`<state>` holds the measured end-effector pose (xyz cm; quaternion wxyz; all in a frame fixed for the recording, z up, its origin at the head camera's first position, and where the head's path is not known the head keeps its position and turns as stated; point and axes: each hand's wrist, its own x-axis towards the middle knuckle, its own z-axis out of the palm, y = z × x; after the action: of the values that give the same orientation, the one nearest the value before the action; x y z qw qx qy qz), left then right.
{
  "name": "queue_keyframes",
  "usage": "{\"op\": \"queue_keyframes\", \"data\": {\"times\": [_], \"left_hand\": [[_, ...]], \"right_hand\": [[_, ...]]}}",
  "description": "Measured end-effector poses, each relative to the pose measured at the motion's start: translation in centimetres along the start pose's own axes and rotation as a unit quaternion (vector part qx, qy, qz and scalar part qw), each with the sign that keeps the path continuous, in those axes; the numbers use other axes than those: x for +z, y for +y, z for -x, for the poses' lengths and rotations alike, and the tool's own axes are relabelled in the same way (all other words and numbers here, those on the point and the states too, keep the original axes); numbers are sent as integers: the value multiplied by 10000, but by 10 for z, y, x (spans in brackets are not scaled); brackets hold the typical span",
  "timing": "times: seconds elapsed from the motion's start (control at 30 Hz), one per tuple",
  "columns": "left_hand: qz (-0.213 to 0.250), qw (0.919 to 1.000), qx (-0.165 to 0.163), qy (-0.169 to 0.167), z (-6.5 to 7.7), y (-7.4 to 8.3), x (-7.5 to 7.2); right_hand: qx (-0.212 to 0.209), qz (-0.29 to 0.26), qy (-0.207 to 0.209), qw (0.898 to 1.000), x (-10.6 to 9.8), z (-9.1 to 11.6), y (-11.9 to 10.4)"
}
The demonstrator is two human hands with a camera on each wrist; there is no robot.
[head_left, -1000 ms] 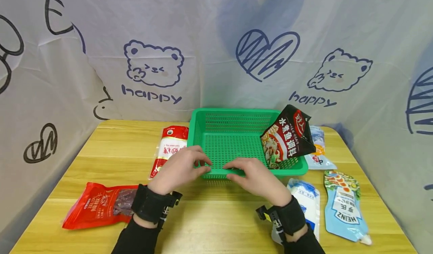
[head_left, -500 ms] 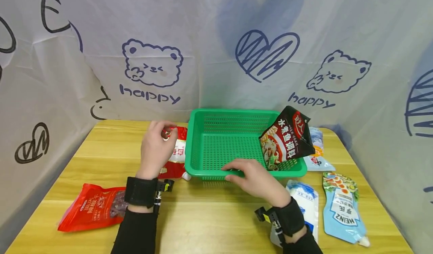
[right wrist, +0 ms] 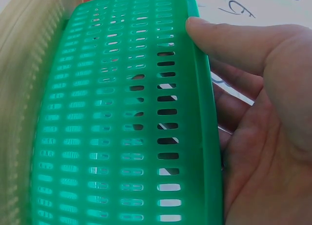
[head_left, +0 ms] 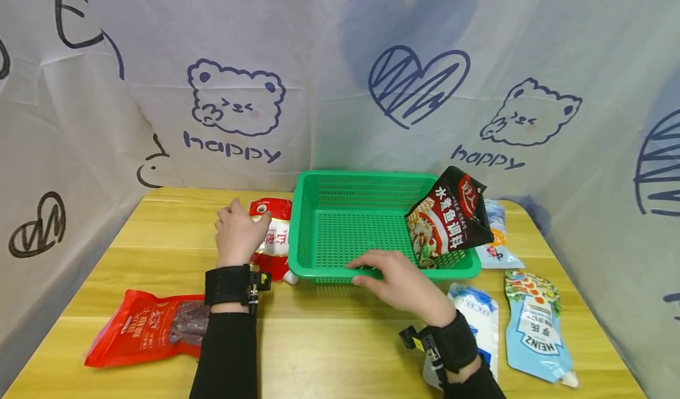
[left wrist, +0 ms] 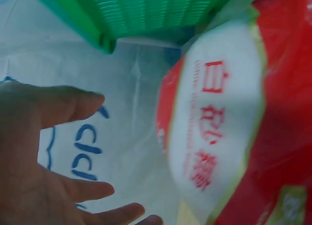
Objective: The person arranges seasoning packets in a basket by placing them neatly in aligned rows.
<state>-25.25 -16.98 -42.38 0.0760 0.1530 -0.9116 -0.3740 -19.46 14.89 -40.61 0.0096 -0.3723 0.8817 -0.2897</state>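
Left hand — off basket, beside sugar pouch

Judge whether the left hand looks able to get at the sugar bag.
Probably yes: the left hand is right beside the sugar bag, thumb and fingers apart, with nothing seen between them.

The green rectangular perforated plastic basket is open from above at its left and middle; a tilted black glossy printed pouch blocks the right end, and the right hand occupies part of the near rim. The basket's left wall crowds the red-and-white plastic pouch. Bare pale wooden worktop gives passage between the black sleeves.
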Motion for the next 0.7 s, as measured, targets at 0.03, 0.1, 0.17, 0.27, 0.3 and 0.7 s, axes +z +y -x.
{"op": "queue_keyframes", "data": {"times": [0.03,0.1,0.17,0.27,0.3,0.7], "left_hand": [[-63,9998,-58,-179,-2,-1,2],[-99,9988,-139,-469,-5,-2,6],[-125,9977,-200,-641,-7,-4,9],[-182,9964,-311,-761,-8,-7,13],[-214,9961,-344,-788,-8,-8,14],[-661,9944,-372,-740,-9,-16,27]], "right_hand": [[0,10,14,10000,0,0,0],[4,27,44,10000,0,0,-1],[11,20,52,10000,-1,-1,-2],[10,6,23,10000,-1,-1,-3],[20,-5,0,10000,-1,-1,-3],[167,16,-98,9998,-2,1,-3]]}}
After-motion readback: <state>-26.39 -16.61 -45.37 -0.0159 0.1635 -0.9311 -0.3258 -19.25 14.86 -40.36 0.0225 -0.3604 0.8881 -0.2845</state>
